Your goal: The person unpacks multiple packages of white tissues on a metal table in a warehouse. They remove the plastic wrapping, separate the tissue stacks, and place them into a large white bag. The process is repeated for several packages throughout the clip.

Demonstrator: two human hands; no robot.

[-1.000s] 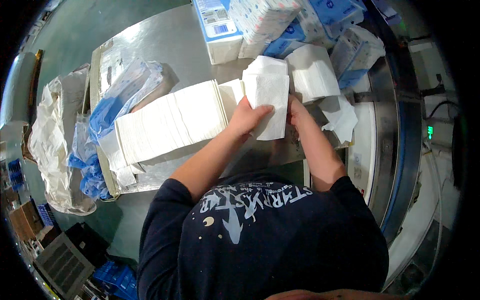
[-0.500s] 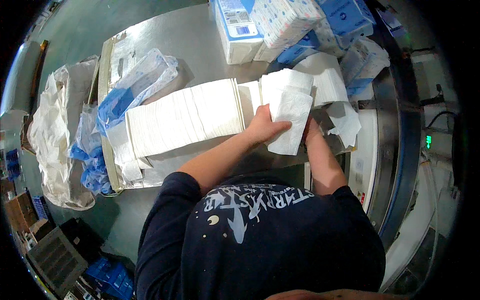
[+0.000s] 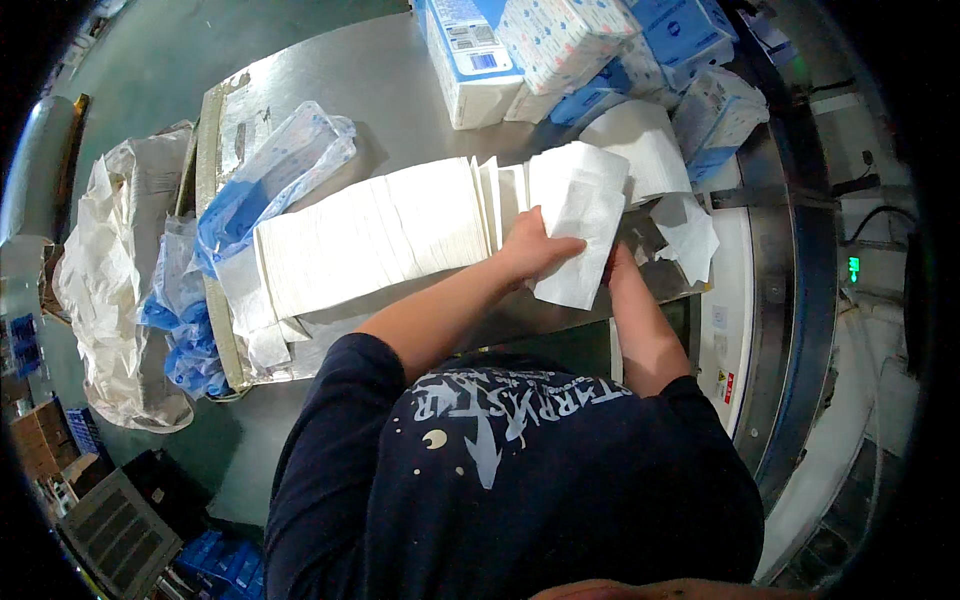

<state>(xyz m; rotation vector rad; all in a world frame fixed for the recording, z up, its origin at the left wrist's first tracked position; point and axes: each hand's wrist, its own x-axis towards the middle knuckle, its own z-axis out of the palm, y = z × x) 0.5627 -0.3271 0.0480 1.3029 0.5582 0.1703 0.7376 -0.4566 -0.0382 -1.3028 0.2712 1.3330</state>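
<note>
A small stack of white paper towels (image 3: 580, 240) stands tilted above the metal table, its front sheet facing me. My left hand (image 3: 537, 247) is closed on the left side of this stack, thumb lying across the front sheet. At the stack's lower right edge is my right hand (image 3: 620, 265); its fingers are hidden behind the sheets. Left of my hands, a long row of folded paper towels (image 3: 370, 235) lies across the table, a few sheets leaning apart at its right end. More white paper (image 3: 640, 150) lies bent over just beyond my right hand, with a torn piece (image 3: 685, 240) beside it.
Packaged paper packs (image 3: 560, 40) in blue and white wrap stand at the table's far right. A crumpled blue clear wrapper (image 3: 290, 165) lies on the metal table (image 3: 400, 90) at left. White sacking (image 3: 125, 280) and blue plastic film (image 3: 190, 330) hang off the left edge.
A few sheets at the right end of the row now lean apart, where they stood closer before. Both hands stay at the small stack, nearly unmoved. The view has shifted slightly.
</note>
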